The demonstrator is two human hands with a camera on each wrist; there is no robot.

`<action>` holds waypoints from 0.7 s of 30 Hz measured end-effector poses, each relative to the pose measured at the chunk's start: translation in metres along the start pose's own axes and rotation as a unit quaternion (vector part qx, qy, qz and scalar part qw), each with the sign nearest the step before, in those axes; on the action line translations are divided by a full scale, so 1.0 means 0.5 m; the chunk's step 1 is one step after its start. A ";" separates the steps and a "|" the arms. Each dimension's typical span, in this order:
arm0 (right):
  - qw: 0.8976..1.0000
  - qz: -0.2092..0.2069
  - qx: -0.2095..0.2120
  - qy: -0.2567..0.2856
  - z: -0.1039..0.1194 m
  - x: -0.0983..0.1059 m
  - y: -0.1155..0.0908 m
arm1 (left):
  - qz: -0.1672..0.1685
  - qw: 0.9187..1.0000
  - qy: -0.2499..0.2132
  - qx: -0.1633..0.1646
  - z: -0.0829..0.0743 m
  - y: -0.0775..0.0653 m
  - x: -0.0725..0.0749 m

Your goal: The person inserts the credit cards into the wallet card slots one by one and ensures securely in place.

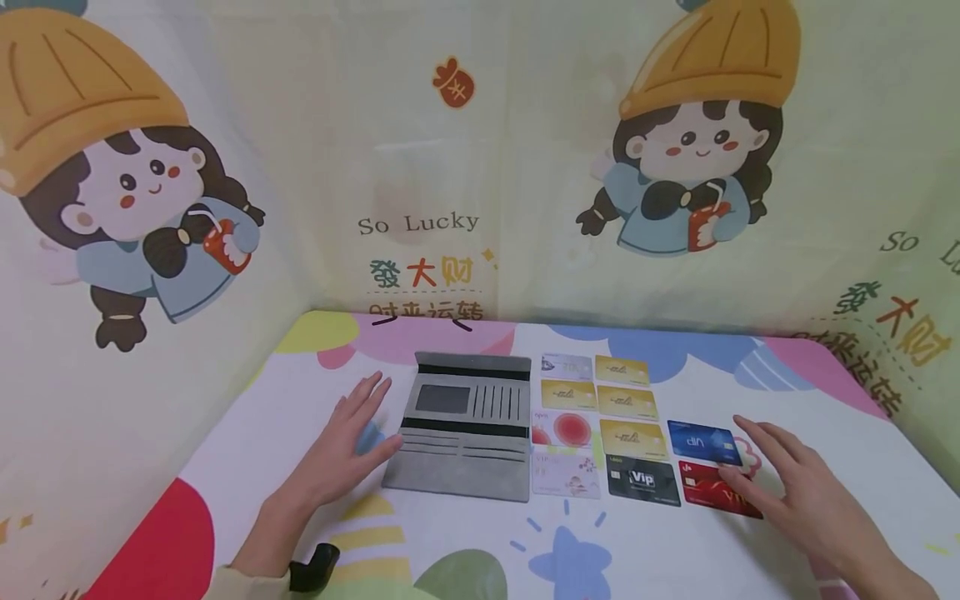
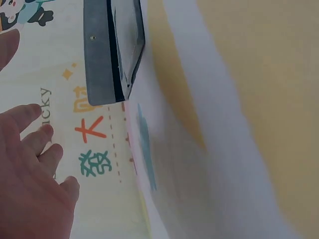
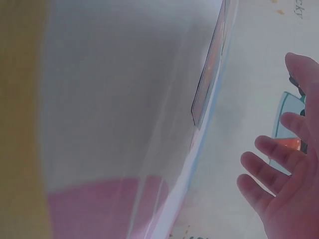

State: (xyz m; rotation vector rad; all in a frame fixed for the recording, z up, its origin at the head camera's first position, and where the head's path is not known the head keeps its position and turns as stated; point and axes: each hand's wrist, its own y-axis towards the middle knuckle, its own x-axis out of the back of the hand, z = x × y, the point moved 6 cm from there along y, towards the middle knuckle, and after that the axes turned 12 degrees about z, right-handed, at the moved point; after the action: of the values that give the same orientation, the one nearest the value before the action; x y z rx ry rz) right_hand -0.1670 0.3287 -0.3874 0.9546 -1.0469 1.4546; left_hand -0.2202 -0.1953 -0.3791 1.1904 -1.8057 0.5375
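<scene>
- While the right hand [image 1: 806, 500], fingers loosely spread and holding nothing, hovers toward the desk's [image 1: 442, 527] right edge, its thumb hides part of the red card [image 1: 701, 490].
- Left hand [image 1: 337, 446], likewise spread and bare, is beside the grey wallet [image 1: 465, 479], which lies unfolded toward the desk's left edge, likely to expose its slots.
- Ten cards [image 1: 628, 440] lie flat, probably so every face shows.
- Printed cloth [image 1: 540, 208] hangs behind the far edge.

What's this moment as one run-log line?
left hand: open, near wallet | right hand: open, near red card | wallet: unfolded | cards: laid out right of wallet
</scene>
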 end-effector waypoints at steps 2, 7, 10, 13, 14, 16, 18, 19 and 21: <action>1.000 0.007 0.002 0.005 0.001 -0.001 0.001 | 0.005 1.000 -0.015 -0.004 0.001 0.005 -0.005; 1.000 0.018 0.011 0.013 0.005 -0.006 0.007 | 0.007 0.998 -0.056 -0.009 0.004 0.010 -0.013; 0.999 0.024 0.014 0.017 0.006 -0.009 0.008 | 0.002 0.997 -0.072 -0.015 0.005 0.011 -0.016; 0.999 0.025 0.020 0.018 0.007 -0.013 0.008 | -0.002 0.997 -0.078 -0.019 0.007 0.014 -0.019; 0.999 0.026 0.022 0.018 0.008 -0.015 0.008 | -0.002 0.997 -0.078 -0.021 0.009 0.016 -0.020; 0.999 0.028 0.026 0.015 0.010 -0.018 0.009 | 0.001 0.997 -0.077 -0.021 0.012 0.019 -0.023; 0.999 0.039 0.024 0.016 0.009 -0.021 0.011 | 0.007 0.997 -0.078 -0.017 0.016 0.024 -0.027; 0.999 0.044 0.022 0.016 0.009 -0.022 0.013 | 0.011 0.997 -0.079 -0.013 0.018 0.027 -0.029; 0.998 0.056 0.018 0.015 0.008 -0.024 0.017 | 0.019 0.996 -0.083 -0.005 0.021 0.032 -0.033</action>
State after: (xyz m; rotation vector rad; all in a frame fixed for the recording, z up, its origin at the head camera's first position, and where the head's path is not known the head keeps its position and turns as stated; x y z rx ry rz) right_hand -0.1737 0.3209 -0.3988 0.9078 -1.0695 1.5800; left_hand -0.2366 -0.1878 -0.3967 1.2269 -1.9724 0.4602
